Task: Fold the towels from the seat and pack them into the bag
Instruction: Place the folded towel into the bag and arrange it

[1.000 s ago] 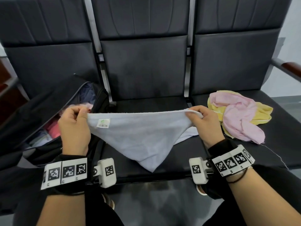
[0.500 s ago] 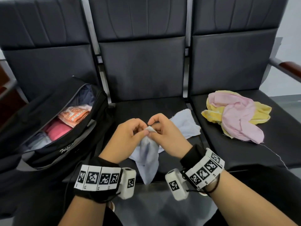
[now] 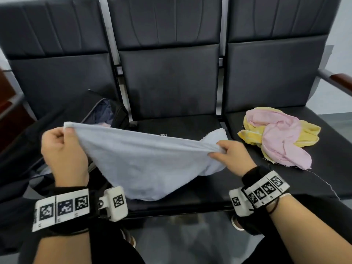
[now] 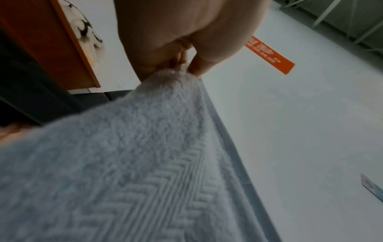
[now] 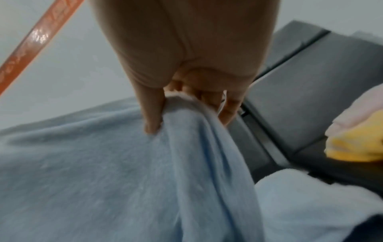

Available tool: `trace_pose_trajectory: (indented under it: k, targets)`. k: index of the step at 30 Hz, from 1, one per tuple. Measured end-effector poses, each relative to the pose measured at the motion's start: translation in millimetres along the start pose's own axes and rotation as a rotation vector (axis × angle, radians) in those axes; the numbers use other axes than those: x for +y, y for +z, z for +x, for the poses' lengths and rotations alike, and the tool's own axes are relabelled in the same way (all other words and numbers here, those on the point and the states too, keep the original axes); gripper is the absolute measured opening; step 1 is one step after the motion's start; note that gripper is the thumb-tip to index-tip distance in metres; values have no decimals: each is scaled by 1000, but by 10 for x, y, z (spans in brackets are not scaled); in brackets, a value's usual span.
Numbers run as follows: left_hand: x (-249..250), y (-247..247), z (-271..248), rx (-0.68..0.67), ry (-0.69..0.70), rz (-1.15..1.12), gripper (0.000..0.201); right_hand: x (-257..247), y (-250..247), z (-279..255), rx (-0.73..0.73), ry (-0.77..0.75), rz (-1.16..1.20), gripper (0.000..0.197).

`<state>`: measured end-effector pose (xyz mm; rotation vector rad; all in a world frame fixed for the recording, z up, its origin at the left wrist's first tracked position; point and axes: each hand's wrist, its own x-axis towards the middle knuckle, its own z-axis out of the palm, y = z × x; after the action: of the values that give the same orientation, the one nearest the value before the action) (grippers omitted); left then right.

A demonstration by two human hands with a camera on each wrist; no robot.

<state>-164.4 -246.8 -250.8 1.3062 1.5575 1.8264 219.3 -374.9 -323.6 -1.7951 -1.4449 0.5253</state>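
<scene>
A pale blue towel [image 3: 144, 161] hangs stretched between my two hands over the middle seat [image 3: 177, 126]. My left hand [image 3: 64, 147] pinches its upper left corner, raised in front of the black bag [image 3: 114, 115]. My right hand [image 3: 228, 157] pinches the towel's right edge, lower, near the seat gap. In the left wrist view the fingers [image 4: 194, 65] clamp the towel [image 4: 145, 147] corner. In the right wrist view the thumb and fingers [image 5: 153, 114] bunch the towel [image 5: 103, 172] edge. The towel's slack sags down to the seat front.
A crumpled pink towel [image 3: 282, 138] lies on a yellow towel [image 3: 308, 130] on the right seat. The open bag on the left seat is mostly hidden by the blue towel. A wooden armrest [image 3: 341, 80] sticks out at far right. Floor lies below the seat edge.
Half a second ago my hands were together at the towel's middle. They have since drawn apart, the left going up and left, and the towel is spread wide again.
</scene>
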Motion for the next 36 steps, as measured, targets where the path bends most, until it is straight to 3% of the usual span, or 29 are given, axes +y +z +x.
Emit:
trace_pose_trajectory:
  k: [2,4,8,12,19,25,27,30,36]
  targets:
    - [-90,16,-52,-8,-31,24,27,20,-105,23,137,23,44,26]
    - [-165,70,-168,-122,-98,29,4,-33,-113,16,143,33,132,23]
    - [-143,306,-590,-532,-216,-80,42,-261,47,-64,0,6,246,17]
    - [31,502,-1071,-874,-238,-27,36,-412,196,-126,-150,5,277,14]
    - [287,725,-1505,-1219,112,180,26,-500,262,-256,-340,-85,210,5]
    - [223,791,-1575,-1107,288,344,4,-382,148,-332,-352,-104,272,18]
    - [195,792,-1554,-1005,320,344,8,-305,116,-352,-354,-95,223,12]
    - [151,772,-1393,-808,307,312,15,-184,51,-386,-321,-99,114,23]
    - [66,621,-910,-517,199,282,15,-67,-177,-390,-163,-64,80,12]
